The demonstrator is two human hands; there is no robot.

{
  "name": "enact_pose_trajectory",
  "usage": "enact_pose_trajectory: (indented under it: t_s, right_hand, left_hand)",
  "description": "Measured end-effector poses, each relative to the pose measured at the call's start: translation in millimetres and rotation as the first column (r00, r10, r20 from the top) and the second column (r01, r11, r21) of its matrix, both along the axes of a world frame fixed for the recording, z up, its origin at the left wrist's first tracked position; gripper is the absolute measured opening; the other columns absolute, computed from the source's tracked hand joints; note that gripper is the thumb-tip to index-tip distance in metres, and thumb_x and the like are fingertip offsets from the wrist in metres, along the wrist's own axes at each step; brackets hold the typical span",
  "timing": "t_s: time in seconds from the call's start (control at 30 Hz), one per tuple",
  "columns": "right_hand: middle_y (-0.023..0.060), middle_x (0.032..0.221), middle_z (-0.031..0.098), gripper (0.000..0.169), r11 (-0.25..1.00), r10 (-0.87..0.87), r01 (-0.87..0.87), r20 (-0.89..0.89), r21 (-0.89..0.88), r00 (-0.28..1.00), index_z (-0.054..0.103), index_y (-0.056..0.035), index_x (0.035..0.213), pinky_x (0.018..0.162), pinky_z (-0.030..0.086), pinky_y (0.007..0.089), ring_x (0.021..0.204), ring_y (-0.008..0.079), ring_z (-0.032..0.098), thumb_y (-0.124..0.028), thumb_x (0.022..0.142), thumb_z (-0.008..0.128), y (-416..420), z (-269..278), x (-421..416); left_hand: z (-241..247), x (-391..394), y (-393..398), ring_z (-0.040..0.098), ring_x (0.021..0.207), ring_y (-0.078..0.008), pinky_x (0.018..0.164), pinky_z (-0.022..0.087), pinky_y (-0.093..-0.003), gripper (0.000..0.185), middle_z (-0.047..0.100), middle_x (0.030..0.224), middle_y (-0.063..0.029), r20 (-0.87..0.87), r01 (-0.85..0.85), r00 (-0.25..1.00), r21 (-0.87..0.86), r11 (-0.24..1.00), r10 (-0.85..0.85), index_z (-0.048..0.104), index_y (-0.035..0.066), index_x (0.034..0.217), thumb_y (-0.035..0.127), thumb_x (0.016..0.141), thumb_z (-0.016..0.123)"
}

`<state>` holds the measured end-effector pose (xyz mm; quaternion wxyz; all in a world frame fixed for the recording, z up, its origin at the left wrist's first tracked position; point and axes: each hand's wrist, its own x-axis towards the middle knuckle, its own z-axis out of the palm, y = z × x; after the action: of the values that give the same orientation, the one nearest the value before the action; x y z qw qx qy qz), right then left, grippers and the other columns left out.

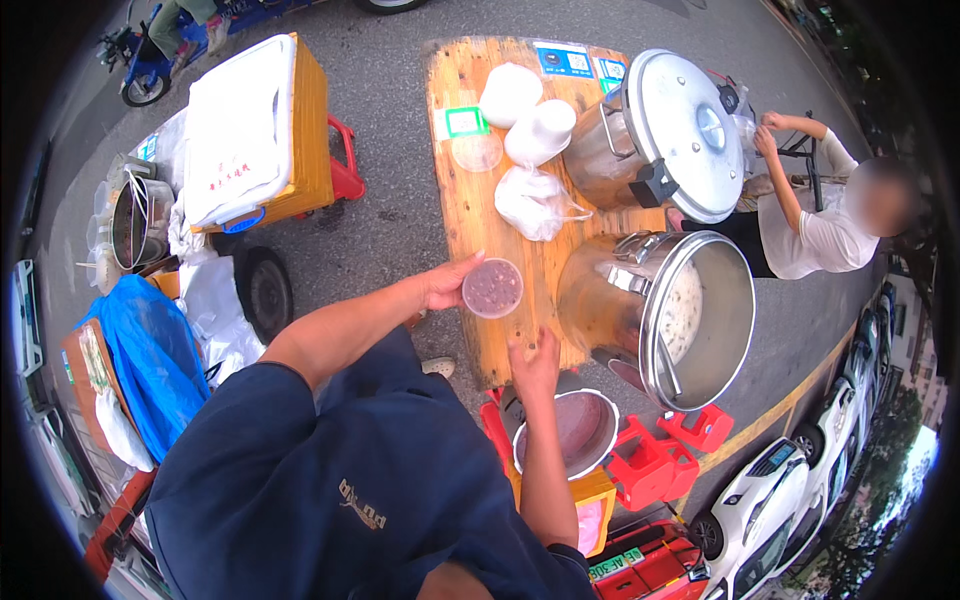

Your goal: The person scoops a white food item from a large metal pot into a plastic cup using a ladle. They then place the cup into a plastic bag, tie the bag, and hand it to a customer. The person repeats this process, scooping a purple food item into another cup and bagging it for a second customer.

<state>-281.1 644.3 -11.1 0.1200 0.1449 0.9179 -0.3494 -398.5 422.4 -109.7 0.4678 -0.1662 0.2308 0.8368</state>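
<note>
My left hand (448, 285) grips the side of a round clear plastic tub (493, 289) of purplish, lumpy porridge-like food, held over the left edge of the wooden table (459, 225). My right hand (537, 364) is over the table's near edge with its fingers apart; nothing shows in it. Below that hand is a metal pot (592, 435) with purplish contents, partly covered by my right forearm. Just right of my hands stands a tall steel pot (607, 300), its mouth uncovered, with pale speckled liquid and a metal handle inside.
Farther back are stacked white tubs (536, 135), a clear plastic bag (534, 202) and a lidded steel pot (690, 135). A person (814, 217) stands at right. Red plastic stools (649, 465) stand near the lower pot. A yellow-sided box (311, 135) is at left.
</note>
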Motion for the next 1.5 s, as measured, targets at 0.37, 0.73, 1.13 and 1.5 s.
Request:
enact_pose_trajectory:
  t_s: [0.37,0.73,1.13,1.5]
  right_hand:
    - [0.021,0.146,0.033,0.108,0.83,0.446,-0.468,0.142,0.305,0.884,0.027,-0.0107,0.151,0.105,0.038,0.0548,0.132,0.043,0.037,-0.03,0.064,0.088,-76,9,-117]
    - [0.02,0.141,0.036,0.102,0.87,0.345,-0.365,0.121,0.332,0.931,0.028,-0.0093,0.149,0.101,0.041,0.0543,0.127,0.0417,0.039,-0.028,0.066,0.084,-73,-39,-133]
    - [0.0254,0.145,0.033,0.094,0.881,0.317,-0.345,0.138,0.323,0.939,0.033,-0.0074,0.147,0.106,0.035,0.0594,0.134,0.0474,0.033,-0.034,0.072,0.083,-71,-39,-145]
    - [0.0219,0.131,0.047,0.046,0.953,0.284,-0.303,-0.385,0.012,0.878,0.054,-0.0061,0.132,0.099,0.043,0.0494,0.117,0.0423,0.05,-0.014,0.088,0.068,-108,17,-170]
  left_hand:
    - [-11,-24,14,0.045,0.135,-0.0231,0.111,0.039,-0.0437,0.077,0.047,0.149,-0.0102,-0.069,0.149,0.987,0.061,0.987,-0.145,0.041,0.011,0.148,0.065,0.094,0.05]
    - [-36,-147,-38,0.057,0.105,-0.0352,0.086,0.051,-0.0445,0.023,0.06,0.108,-0.0153,-0.468,-0.568,0.443,-0.806,0.164,-0.765,0.065,0.002,0.098,0.02,0.083,0.065]
    - [-48,-214,-70,0.053,0.104,-0.031,0.091,0.047,-0.0416,0.013,0.055,0.101,-0.0124,-0.243,-0.691,0.095,-0.714,0.111,-0.965,0.061,0.004,0.091,0.003,0.078,0.062]
    - [107,-135,-123,0.061,0.093,-0.0239,0.081,0.046,-0.0341,0.011,0.063,0.1,-0.0107,-0.592,-0.244,0.374,-0.806,0.54,-0.714,0.049,0.004,0.096,0.009,0.093,0.058]
